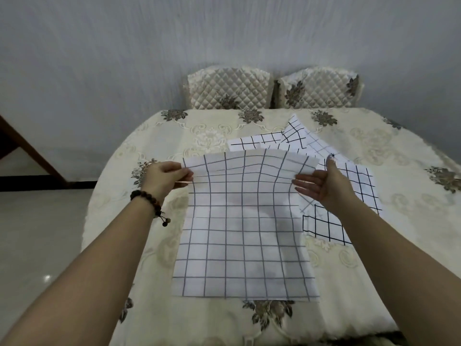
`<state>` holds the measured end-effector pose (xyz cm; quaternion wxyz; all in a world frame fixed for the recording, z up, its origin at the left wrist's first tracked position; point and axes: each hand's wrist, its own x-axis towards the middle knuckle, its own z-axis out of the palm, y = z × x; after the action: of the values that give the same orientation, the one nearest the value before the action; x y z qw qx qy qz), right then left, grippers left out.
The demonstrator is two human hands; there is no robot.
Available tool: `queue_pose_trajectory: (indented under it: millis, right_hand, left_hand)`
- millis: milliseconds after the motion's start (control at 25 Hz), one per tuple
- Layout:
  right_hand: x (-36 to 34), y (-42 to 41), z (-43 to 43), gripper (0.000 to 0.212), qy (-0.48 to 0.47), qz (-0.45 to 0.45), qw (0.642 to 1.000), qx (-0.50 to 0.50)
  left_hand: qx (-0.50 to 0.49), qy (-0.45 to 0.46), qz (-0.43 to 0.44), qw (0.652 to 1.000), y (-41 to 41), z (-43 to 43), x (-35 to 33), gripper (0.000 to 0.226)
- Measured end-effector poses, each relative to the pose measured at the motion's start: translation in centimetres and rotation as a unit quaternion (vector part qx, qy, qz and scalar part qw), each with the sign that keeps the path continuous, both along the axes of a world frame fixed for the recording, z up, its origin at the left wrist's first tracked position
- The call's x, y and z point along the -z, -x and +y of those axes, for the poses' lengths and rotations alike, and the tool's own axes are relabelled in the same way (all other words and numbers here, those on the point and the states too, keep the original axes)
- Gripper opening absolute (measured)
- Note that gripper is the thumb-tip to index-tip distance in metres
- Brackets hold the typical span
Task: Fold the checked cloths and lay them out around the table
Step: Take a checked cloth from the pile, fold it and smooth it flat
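A white cloth with a grey check (244, 233) lies in front of me on the table, its near edge flat and its far edge lifted. My left hand (166, 177) pinches the far left corner of this cloth. At the far right edge, my right hand (321, 183) has its fingers spread and the cloth's edge rests against the fingertips. Several other checked cloths (349, 186) with black lines lie loose and overlapping behind and to the right of it.
The round table (154, 245) wears a cream tablecloth with brown flower prints. Two quilted chair backs (229, 88) stand at the far side against a pale wall. Tiled floor lies to the left, and a dark wooden beam slants at the far left.
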<state>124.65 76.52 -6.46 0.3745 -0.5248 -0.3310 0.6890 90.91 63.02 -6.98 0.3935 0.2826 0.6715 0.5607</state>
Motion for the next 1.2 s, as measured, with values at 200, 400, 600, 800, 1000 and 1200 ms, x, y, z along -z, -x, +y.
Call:
queue_pose_trajectory:
  millis: [200, 400, 600, 800, 1000, 1200]
  right_hand:
    - [2.2, -1.7, -3.3, 0.021, 0.049, -0.04, 0.997, -0.044]
    - [5.8, -3.5, -6.4, 0.017, -0.006, -0.198, 0.977, -0.079]
    - [10.0, -4.4, -9.0, 0.022, -0.035, -0.327, 0.942, -0.062]
    - [11.2, -4.6, -10.8, 0.02, -0.081, -0.405, 0.908, -0.072]
    - [11.4, -4.9, -12.2, 0.017, -0.105, -0.44, 0.888, -0.085]
    - [11.4, -4.9, -13.7, 0.016, -0.106, -0.456, 0.878, -0.102]
  left_hand:
    - [-0.033, 0.044, -0.119, 0.991, -1.4, -3.6, 3.2, 0.025]
    - [-0.01, 0.102, 0.028, 0.994, -2.6, -7.6, 6.8, 0.009]
    - [-0.006, 0.165, 0.061, 0.984, -3.6, -9.9, 9.9, 0.019]
    - [-0.006, 0.179, 0.077, 0.981, -4.5, -11.5, 11.7, 0.016]
    - [0.008, 0.192, 0.121, 0.974, -5.0, -12.9, 12.5, 0.019]
    - [0.01, 0.197, 0.136, 0.971, -5.3, -14.0, 12.6, 0.021]
